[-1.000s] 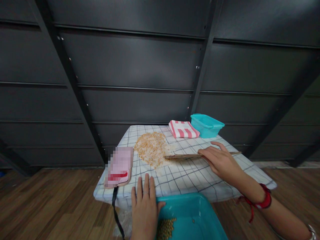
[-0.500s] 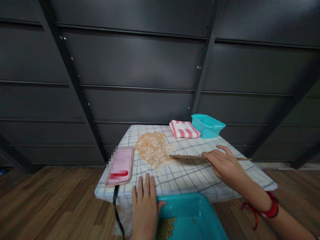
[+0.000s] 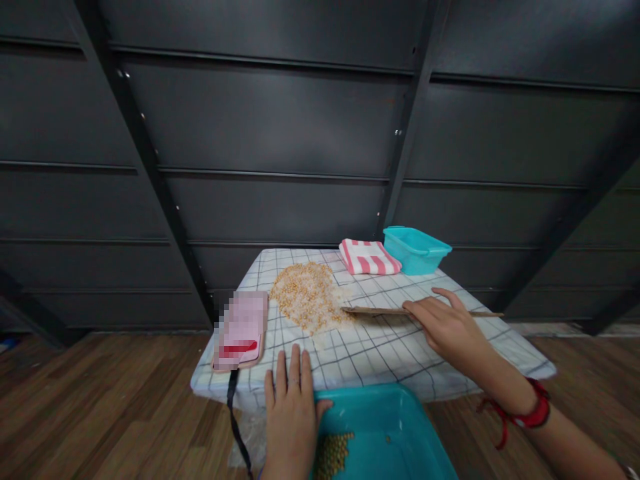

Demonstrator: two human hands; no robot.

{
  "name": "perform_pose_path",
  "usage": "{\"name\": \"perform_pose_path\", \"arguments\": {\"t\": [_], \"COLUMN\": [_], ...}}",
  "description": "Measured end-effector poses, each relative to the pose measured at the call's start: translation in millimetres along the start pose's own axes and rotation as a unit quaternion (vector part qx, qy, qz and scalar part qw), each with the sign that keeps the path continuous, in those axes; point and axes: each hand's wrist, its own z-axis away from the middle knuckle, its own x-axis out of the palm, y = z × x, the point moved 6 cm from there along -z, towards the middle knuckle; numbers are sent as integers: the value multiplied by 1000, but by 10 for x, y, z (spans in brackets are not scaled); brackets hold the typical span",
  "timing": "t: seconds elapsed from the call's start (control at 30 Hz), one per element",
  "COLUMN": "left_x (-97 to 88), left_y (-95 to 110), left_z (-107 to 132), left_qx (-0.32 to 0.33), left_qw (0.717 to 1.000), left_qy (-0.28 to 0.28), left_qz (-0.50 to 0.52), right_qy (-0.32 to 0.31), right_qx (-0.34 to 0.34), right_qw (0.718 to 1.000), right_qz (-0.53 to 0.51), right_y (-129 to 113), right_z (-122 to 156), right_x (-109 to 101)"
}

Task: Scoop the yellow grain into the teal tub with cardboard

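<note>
My right hand (image 3: pixel 445 325) grips a thin brown strip (image 3: pixel 373 311) that looks like cardboard, held edge-on over the checked cloth. The strip's far left end reaches a pile of yellow beans or kernels (image 3: pixel 305 290) mixed with fine white grains. My left hand (image 3: pixel 290 407) lies flat with fingers spread on the near edge of the table, its thumb at the rim of a teal bin (image 3: pixel 385 395). Inside the bin, small greenish round beans (image 3: pixel 334 453) gather at the left, partly hidden by that hand.
On the cloth-covered table (image 3: pixel 380 360), a pink phone (image 3: pixel 245 327) with a black strap lies left. A folded pink-and-white striped towel (image 3: pixel 369 257) and a small turquoise basket (image 3: pixel 417 250) stand at the back. A dark panelled wall (image 3: pixel 280 120) rises behind.
The brown strip has shifted very slightly right, and its left end sits a touch higher, still beside the pile. My left hand stays in place on the table edge.
</note>
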Motion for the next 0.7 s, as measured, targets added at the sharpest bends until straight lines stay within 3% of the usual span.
{"name": "perform_pose_path", "arguments": {"t": [0.23, 0.5, 0.7], "left_x": [-41, -8, -27], "left_y": [-7, -15, -21], "left_z": [-13, 2, -10], "left_qx": [4, 11, -1], "left_qw": [1000, 1000, 999], "left_qy": [-22, -27, -37], "left_qz": [-9, -9, -2], "right_qy": [38, 12, 33], "right_qx": [-19, -10, -38], "right_qw": [998, 1000, 998], "right_qz": [-55, -23, -45], "right_y": [-138, -114, -210], "right_z": [-56, -113, -102], "right_x": [-202, -36, -171]}}
